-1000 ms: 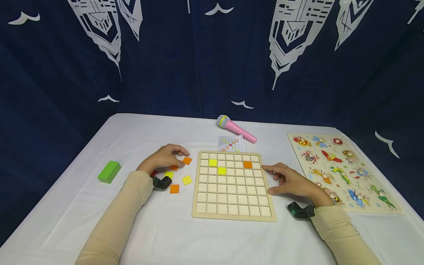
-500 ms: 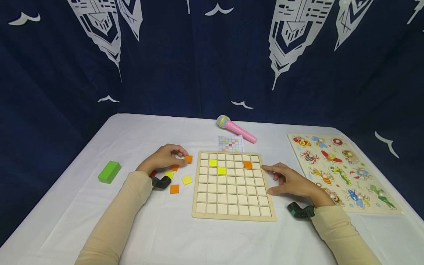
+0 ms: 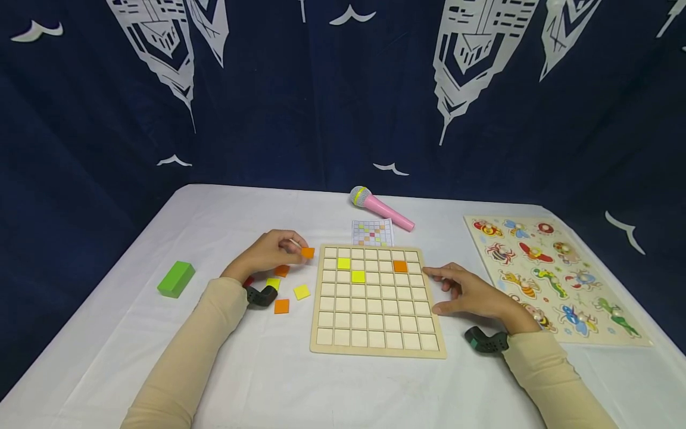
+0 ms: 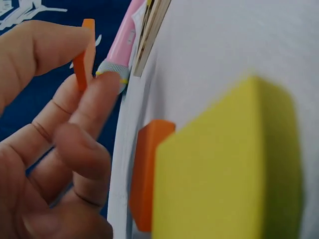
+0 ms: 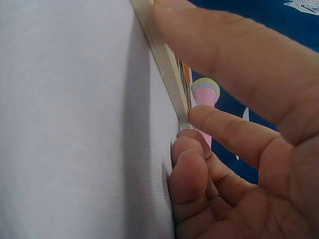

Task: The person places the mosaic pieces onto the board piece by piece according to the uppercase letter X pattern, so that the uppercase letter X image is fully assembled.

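My left hand pinches an orange square tile between thumb and fingers, just left of the wooden grid board. In the left wrist view that tile is raised on edge between the thumb and fingertips. Two yellow tiles and one orange tile sit in the board's upper cells. Thumb and index finger of my right hand touch the board's right edge, while its other fingers curl below. Under and beside the left hand lie several loose orange, yellow and red tiles.
A small card with a colored grid lies behind the board, with a pink toy microphone beyond it. At the far left is a green block. An insect puzzle board occupies the right side, partly behind the right hand.
The orange tile in my left hand has come up off the table and shifted slightly right and away, toward the board's upper left corner. The right hand stays at the board's edge.
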`<state>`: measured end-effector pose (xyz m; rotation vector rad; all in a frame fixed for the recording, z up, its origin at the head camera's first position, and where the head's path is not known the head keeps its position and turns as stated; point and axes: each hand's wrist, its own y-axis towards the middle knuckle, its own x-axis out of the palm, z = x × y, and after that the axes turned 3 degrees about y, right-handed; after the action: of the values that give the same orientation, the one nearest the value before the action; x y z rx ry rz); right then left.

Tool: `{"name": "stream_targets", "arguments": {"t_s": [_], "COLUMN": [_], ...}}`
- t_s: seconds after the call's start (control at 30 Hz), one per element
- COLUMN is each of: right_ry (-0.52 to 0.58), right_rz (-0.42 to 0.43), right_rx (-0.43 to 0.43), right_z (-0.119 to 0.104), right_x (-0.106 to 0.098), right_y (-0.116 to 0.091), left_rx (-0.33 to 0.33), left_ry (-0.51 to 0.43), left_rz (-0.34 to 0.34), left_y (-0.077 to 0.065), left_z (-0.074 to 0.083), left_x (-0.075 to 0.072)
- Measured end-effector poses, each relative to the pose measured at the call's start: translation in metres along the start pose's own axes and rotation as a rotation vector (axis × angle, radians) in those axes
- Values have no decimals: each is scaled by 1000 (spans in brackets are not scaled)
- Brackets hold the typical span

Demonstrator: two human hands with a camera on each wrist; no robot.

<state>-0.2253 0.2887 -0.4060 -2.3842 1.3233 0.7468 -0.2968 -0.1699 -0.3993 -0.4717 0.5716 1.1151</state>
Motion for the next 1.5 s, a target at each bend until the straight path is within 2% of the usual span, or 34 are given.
{"name": "stream_targets", "arguments": {"t_s": [0.27,0.6,0.83,0.97,1.5], "right_ry": [-9,-13,-6,-8,-13], "right_rz": [1,1,0,-1,0], "right_rx": [2,5,9,8,3], "right_z": [0,0,0,-1,0], "right_x": [-1,0,1,0,0], "right_y": [1,1,0,0,1], "left_rx": [74,116,117,142,192], "left_ry": [-5,-8,-6,12,113], "left_rz": [-17,-24,-37,-43,-150], "left_y": [-1,-4,-6,-5,2], "left_z": [12,34,48,53,78], "left_x": [1,9,19,25,54]}}
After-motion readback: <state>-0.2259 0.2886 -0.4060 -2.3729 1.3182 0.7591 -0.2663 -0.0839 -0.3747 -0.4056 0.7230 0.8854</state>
